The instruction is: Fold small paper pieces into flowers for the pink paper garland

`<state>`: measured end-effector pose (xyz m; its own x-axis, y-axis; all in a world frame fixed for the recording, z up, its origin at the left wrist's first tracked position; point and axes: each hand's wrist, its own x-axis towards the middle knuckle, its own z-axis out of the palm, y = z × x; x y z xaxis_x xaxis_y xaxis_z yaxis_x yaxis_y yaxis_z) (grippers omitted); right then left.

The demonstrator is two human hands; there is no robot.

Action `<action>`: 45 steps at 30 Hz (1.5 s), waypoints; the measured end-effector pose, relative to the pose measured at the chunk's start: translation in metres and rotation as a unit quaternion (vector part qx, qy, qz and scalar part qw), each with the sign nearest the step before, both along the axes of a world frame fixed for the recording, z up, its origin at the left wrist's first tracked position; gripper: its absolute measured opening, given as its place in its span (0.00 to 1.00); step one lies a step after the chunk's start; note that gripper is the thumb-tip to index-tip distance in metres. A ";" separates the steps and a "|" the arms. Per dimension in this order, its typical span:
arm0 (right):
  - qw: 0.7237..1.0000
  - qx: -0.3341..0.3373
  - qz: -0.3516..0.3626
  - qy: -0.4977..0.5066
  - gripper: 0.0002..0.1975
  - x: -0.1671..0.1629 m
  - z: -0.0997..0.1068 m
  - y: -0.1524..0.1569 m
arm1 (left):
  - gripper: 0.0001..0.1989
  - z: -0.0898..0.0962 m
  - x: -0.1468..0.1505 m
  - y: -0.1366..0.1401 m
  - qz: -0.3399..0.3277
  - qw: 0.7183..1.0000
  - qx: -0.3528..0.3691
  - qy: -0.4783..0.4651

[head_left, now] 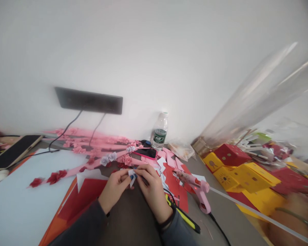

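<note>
Near the table's middle, my left hand (pixel 115 189) pinches a small folded piece of white paper (pixel 131 173). My right hand (pixel 154 191) has its fingers closed on the same paper from the other side. Some of the paper is covered by the fingertips. Just beyond the hands lie pink strips bearing paper flowers (pixel 127 159), some flowers pink, some white and some red. Red paper sheets (pixel 84 196) are by my left wrist. A pink hot glue gun (pixel 199 188) with a glue stick in its back rests right of my right hand.
A water bottle (pixel 160 131) stands against the wall behind a pink-edged phone (pixel 146 152). Paper cuttings (pixel 170 171) and a yellow-black cutter (pixel 186 218) lie at right. Beyond are yellow boxes (pixel 246 176) and another person's blurred arm (pixel 290 218). White sheets (pixel 23 201) cover the left.
</note>
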<state>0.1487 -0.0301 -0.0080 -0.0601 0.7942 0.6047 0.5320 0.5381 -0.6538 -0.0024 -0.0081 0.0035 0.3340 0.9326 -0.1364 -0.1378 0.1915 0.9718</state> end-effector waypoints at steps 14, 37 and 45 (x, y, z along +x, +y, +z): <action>0.998 0.021 0.045 -0.043 0.25 0.001 -0.001 -0.002 | 0.21 -0.005 -0.004 0.005 0.060 0.997 -0.005 -0.053; 0.974 -0.115 0.116 0.156 0.11 0.005 0.009 0.004 | 0.14 0.003 -0.005 0.002 -0.024 0.990 0.114 0.079; 0.969 -0.144 0.144 0.143 0.10 0.006 0.006 0.002 | 0.14 0.010 -0.004 -0.004 -0.056 0.991 0.111 0.041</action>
<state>0.1543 -0.0276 -0.0022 -0.1662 0.9078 0.3851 0.1616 0.4103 -0.8975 -0.0060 -0.0121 0.0139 0.4339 0.9002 0.0370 -0.0458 -0.0190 0.9988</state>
